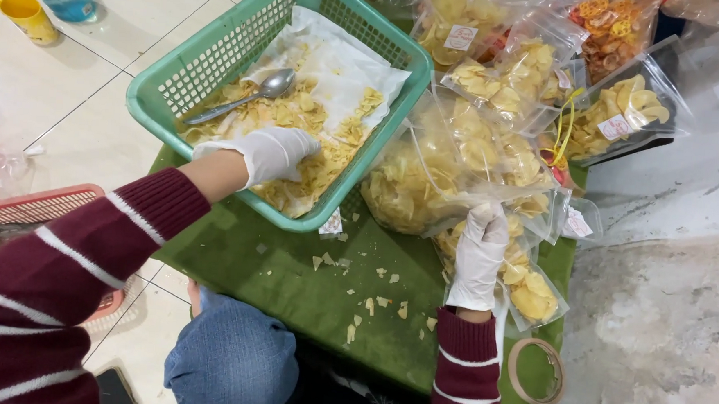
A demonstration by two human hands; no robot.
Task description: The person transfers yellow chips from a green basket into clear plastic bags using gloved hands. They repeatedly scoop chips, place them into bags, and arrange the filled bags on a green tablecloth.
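A: Left hand (270, 152)?
B: Gloved, fingers curled into the chips (312, 171) inside the green basket (219, 55) on the desk (290, 280).
A: Right hand (480, 253)?
B: Gloved, fingers pinching the clear bag (426, 189) of chips, beside the basket.

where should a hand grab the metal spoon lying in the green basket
Grip the spoon by its handle, coming from the basket's left wall side. The handle's slim end points down-left over fairly bare paper liner, while the bowl lies up-right among the chips. The gloved left hand is already just below it.
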